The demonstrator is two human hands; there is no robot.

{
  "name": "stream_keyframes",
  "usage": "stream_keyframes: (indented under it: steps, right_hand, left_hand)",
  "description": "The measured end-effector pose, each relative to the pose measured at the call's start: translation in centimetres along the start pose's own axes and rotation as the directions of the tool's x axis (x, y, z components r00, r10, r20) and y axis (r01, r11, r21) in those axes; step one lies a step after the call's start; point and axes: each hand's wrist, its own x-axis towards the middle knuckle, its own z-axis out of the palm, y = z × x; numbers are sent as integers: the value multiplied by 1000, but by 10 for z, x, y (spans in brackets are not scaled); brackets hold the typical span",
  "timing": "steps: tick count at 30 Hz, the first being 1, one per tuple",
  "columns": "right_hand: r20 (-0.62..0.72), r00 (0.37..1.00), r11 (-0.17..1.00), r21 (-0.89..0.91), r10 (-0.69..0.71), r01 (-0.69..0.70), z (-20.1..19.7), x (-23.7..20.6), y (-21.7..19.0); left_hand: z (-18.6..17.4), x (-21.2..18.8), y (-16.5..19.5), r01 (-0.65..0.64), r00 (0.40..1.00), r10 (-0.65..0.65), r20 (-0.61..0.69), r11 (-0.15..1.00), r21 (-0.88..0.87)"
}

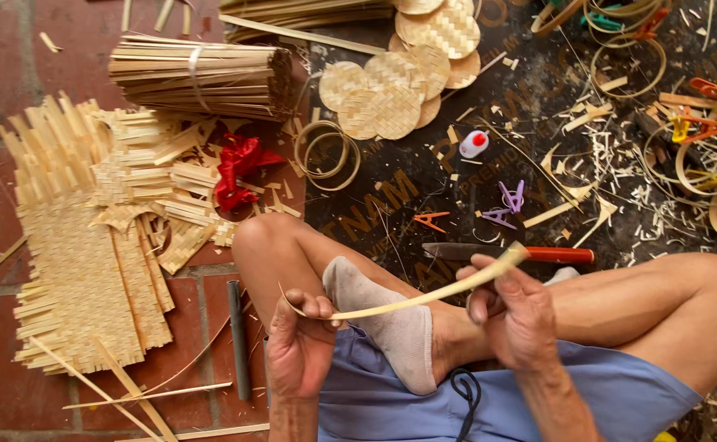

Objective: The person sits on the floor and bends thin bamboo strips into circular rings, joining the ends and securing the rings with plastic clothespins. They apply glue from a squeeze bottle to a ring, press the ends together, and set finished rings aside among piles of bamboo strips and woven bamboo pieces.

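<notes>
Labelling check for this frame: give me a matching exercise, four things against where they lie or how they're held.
Things:
1. bamboo strip
2. tied bundle of slats
3. round woven discs
4. red-handled knife

Places:
A. top centre, overlapping in a pile on the dark mat
B. on the mat just beyond the right hand
C. bent between the left hand and the right hand
D. upper left on the brick floor, banded with a pale strip

Pairs: 1-C, 2-D, 3-A, 4-B

The left hand (299,344) was raised palm-up, fingers pinched closed. The right hand (515,315) sat higher, fingers curled shut. Both forearms rose from below.
</notes>
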Motion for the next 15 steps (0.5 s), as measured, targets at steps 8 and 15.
stream_keyframes:
  steps: [8, 15]
  right_hand:
    - [215, 977, 842, 529, -7, -110, -6, -26, 16]
    - [429, 837, 762, -647, 341, 21, 17, -10, -24]
  left_hand:
    - [1, -15, -9, 4, 993, -2, -115, 1000, 15]
    - [35, -24, 9, 208, 949, -316, -3, 617, 759]
